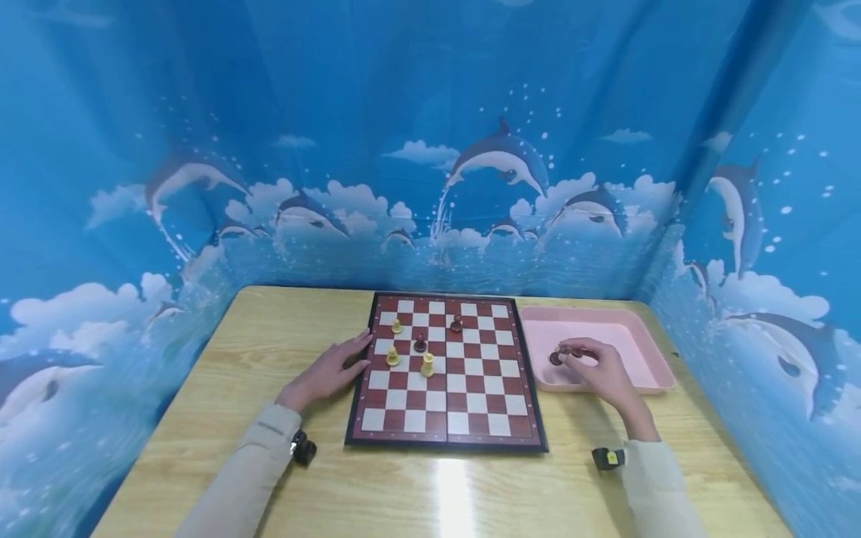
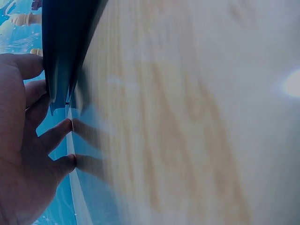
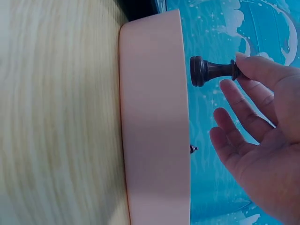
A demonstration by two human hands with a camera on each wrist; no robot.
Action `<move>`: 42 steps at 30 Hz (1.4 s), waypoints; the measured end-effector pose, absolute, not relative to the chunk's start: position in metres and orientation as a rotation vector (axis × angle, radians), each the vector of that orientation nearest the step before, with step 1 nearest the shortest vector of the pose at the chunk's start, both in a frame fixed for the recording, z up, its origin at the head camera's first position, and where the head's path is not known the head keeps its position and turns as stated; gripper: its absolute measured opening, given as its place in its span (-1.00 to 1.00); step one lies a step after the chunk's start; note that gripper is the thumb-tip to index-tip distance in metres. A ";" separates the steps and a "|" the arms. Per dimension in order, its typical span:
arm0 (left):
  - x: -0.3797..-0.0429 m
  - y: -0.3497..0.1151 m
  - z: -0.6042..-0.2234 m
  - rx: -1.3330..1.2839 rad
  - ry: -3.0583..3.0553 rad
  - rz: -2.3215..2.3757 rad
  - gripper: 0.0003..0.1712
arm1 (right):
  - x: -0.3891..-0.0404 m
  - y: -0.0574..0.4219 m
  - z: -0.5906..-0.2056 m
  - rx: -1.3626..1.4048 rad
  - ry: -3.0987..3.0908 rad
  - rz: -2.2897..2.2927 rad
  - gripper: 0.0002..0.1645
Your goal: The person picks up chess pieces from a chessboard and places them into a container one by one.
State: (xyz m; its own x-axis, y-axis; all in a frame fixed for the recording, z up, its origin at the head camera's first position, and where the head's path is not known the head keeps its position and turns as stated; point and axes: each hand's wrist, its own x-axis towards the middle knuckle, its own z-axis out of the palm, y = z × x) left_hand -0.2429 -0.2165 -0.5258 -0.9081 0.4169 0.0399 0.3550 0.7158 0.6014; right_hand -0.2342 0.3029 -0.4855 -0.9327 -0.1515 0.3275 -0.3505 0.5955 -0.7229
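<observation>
My right hand is over the near left part of a pink tray. Between thumb and index finger it pinches the top of a dark brown chess piece; the fingertips hide its head, so its exact kind cannot be told. My left hand rests its fingertips against the left edge of a folding chessboard. On the board's left half stand a dark piece and three pale yellow pieces, among them a rook-like one. Another dark piece stands near the far middle.
The tray stands against the board's right side, and a dark piece shows above its rim in the right wrist view. All rest on a light wooden table. A blue dolphin-print curtain rises behind the table and at its sides.
</observation>
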 end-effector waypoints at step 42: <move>-0.242 -0.217 -0.526 0.627 2.806 0.972 -0.31 | -0.236 0.371 -0.505 0.140 -2.580 1.164 -0.69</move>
